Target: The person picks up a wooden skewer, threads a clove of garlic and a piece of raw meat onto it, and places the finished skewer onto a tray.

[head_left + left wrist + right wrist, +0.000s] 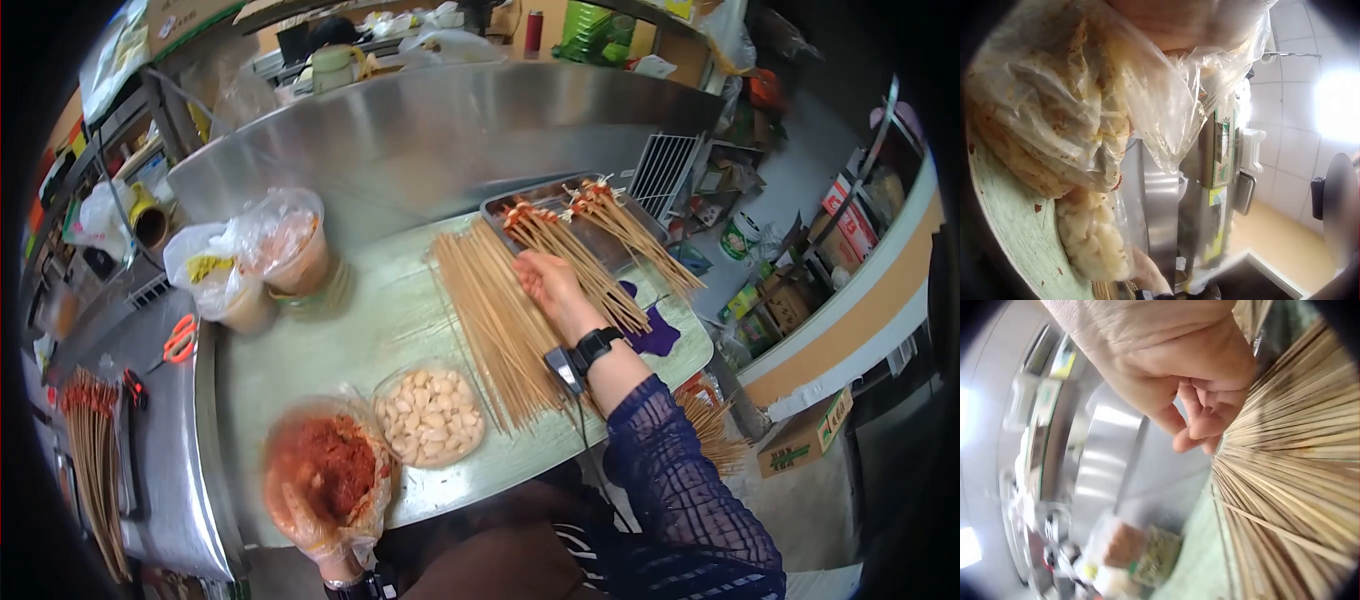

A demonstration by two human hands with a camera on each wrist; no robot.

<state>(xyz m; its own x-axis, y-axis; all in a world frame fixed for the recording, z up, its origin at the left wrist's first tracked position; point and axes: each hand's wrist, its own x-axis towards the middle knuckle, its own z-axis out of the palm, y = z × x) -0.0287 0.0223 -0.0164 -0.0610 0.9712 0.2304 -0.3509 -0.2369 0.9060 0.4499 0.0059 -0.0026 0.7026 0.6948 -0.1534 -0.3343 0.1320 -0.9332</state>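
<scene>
My left hand (305,518), in a clear plastic glove, lies at the near left side of a plastic-lined bowl (383,490) of red minced paste (340,465); its fingers are blurred against the paste. The bowl's crumpled lining (1054,119) fills much of the left wrist view. My bare right hand (548,285) is over the far right end of a spread of bamboo skewers (490,320). In the right wrist view its fingers (1210,425) are bent toward the thumb, right by the skewer ends; I cannot tell whether one is pinched. Peeled garlic cloves (430,418) fill a tub between bowl and skewers.
A metal tray (490,210) at the back right carries skewers with threaded tips (545,225). Bagged tubs (290,250) stand at the back left. Orange-handled scissors (180,340) and a bundle of loaded skewers (90,430) lie on the left steel counter. A purple cloth (655,335) lies beyond my right wrist.
</scene>
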